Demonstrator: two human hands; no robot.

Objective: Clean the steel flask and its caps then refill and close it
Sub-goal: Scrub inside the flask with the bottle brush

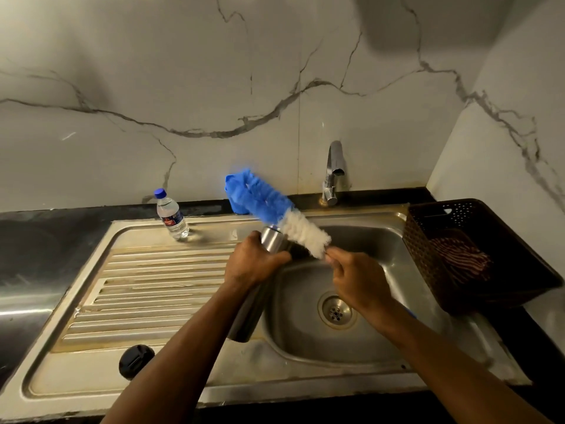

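My left hand (250, 262) grips the steel flask (273, 241) near its open neck, tilted over the edge of the sink bowl (385, 240); its lower body (247, 316) shows under my forearm. My right hand (357, 281) pinches the stem of a bottle brush (276, 211) with blue and white bristles, held just above the flask's mouth and blurred. A bit of blue handle (411, 313) shows behind my right wrist. A black round cap (135, 361) lies on the draining board at the front left.
A small water bottle (172, 215) with a blue cap stands at the back of the draining board (146, 289). The tap (333, 172) rises behind the bowl. A dark woven basket (477, 255) with a striped cloth sits on the right counter.
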